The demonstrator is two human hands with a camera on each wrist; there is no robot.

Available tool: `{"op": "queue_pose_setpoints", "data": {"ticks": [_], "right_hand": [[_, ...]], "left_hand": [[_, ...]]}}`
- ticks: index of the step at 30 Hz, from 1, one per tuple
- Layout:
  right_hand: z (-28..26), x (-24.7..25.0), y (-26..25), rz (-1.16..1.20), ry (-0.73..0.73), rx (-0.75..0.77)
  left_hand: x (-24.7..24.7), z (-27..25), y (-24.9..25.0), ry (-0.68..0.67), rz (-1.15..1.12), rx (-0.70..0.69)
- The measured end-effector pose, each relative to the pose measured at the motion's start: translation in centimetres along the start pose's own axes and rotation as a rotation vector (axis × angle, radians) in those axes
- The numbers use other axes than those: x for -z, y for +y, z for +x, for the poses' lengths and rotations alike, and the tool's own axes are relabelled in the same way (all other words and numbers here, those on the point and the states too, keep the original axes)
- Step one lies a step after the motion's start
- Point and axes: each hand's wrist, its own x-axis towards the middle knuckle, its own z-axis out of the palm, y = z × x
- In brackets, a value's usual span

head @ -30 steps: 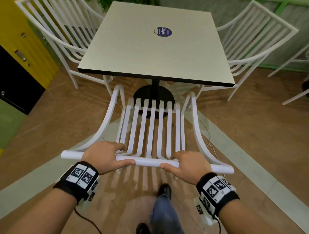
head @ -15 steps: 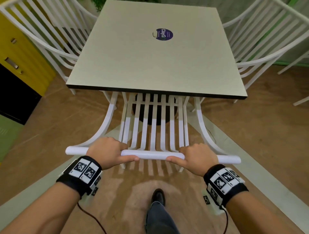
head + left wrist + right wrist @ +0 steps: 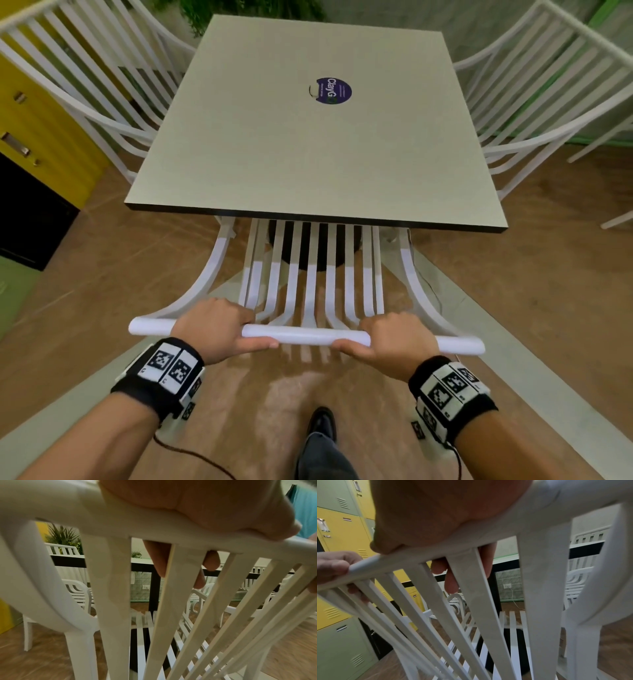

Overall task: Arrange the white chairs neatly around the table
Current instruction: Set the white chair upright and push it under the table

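Observation:
A white slatted chair point(image 3: 310, 284) stands in front of me with its seat tucked under the near edge of the square beige table point(image 3: 318, 154). My left hand point(image 3: 219, 329) grips the chair's top rail point(image 3: 301, 334) left of centre, fingers curled over it. My right hand point(image 3: 394, 342) grips the same rail right of centre. In the left wrist view the rail point(image 3: 106, 524) and back slats fill the frame, with fingertips point(image 3: 159, 561) wrapped behind them. The right wrist view shows my right fingers point(image 3: 452, 582) curled behind the rail point(image 3: 412, 561). Two more white chairs stand at the table's left point(image 3: 89, 89) and right point(image 3: 548, 99) sides.
Yellow, green and black lockers point(image 3: 37, 144) line the left wall. The table's black pedestal base point(image 3: 318, 253) sits under the table behind the chair slats. A thin cable point(image 3: 431, 291) lies on the wooden floor at the right. My shoe point(image 3: 322, 421) is behind the chair.
Both hands have pushed the chair forward, so its seat has slid from open floor to under the table's near edge. I have stepped closer to the table.

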Motion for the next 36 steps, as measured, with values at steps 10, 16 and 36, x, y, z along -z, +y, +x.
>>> {"op": "queue_pose_setpoints", "data": {"ticks": [10, 16, 36], "right_hand": [[-4.0, -1.1, -0.4, -0.004, 0.213, -0.130], [-3.6, -2.9, 0.2, 0.003, 0.372, -0.105], [-2.9, -2.9, 0.2, 0.020, 0.410, -0.106]], "left_hand": [[-1.2, -4.4, -0.8, 0.211, -0.057, 0.131], [-2.4, -5.2, -3.7, 0.333, -0.017, 0.113], [-2.8, -4.4, -4.0, 0.372, -0.006, 0.143]]}}
